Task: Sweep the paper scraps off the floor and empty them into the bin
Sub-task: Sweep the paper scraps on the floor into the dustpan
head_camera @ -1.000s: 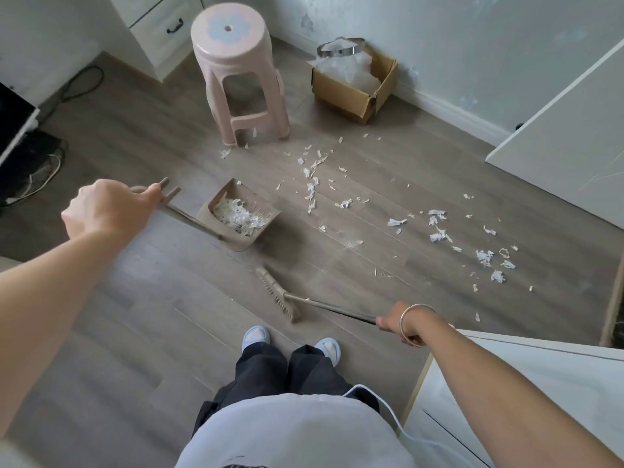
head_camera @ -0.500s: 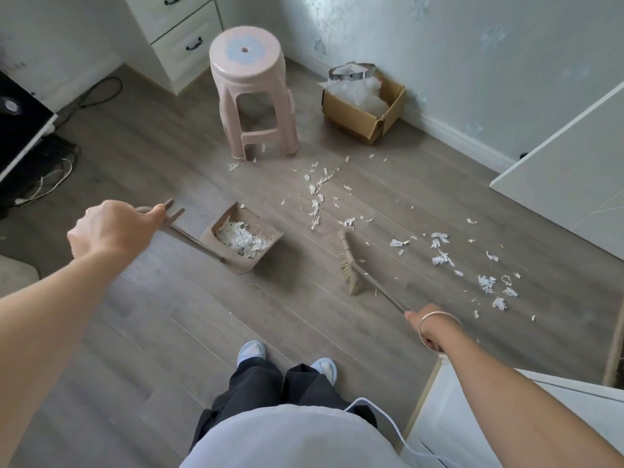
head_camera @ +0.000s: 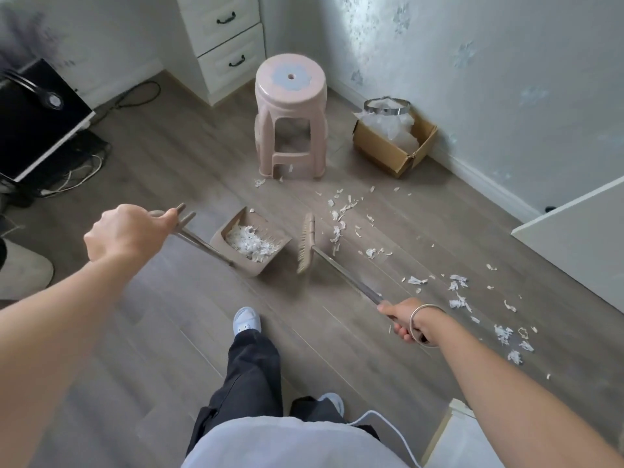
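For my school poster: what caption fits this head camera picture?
Left hand holds a dustpan with paper scraps in it; right hand holds the broom beside it, more scraps on the floor.

Silver bangle (head_camera: 413, 315), dark trousers (head_camera: 253, 373), white shoes (head_camera: 246, 320)

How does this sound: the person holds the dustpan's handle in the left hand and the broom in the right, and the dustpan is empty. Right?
Not quite. In the head view the dustpan is not empty: a pile of white paper scraps lies in it. The rest holds: the left hand holds its handle and the right hand holds the broom.
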A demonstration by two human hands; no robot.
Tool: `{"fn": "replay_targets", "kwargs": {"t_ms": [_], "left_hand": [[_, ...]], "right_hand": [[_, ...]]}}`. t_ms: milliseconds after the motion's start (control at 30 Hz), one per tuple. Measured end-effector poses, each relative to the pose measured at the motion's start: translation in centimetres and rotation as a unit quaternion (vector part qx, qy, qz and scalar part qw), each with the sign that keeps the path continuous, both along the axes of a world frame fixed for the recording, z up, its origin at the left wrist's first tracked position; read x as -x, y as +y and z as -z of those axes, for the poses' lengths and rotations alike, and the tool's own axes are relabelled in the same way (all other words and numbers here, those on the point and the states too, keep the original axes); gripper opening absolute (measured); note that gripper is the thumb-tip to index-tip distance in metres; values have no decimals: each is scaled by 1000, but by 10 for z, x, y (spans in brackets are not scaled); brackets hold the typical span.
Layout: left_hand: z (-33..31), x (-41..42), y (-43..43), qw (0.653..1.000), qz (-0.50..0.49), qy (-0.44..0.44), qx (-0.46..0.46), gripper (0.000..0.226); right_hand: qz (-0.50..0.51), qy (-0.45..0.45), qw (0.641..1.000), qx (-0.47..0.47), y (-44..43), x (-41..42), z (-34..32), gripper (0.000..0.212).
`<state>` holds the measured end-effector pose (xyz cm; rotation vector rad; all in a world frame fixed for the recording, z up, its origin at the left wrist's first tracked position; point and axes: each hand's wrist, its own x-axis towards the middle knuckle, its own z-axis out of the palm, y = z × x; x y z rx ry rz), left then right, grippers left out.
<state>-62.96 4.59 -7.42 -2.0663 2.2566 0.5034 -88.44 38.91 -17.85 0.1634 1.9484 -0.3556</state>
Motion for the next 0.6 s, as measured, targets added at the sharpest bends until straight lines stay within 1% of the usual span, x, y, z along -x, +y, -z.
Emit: {"fn": "replay_targets", "kwargs": {"t_ms": [167, 300, 433, 500, 600], "left_hand": [[5, -4, -89, 1000, -9, -4, -14, 53], [3, 1, -153, 999, 24, -18, -19, 46], [5, 10, -209, 999, 41, -26, -18, 46], [10, 14, -229, 998, 51, -34, -19, 46], [20, 23, -251, 998, 42, -46, -31, 46]], "right_hand": [[3, -6, 1000, 29, -104, 8, 4, 23], [12, 16, 999, 33, -185, 11, 4, 19], [45, 22, 998, 44, -244, 22, 11, 27], [70, 11, 996, 49, -267, 29, 18, 26], [96, -9, 994, 53, -293, 39, 28, 32]]}}
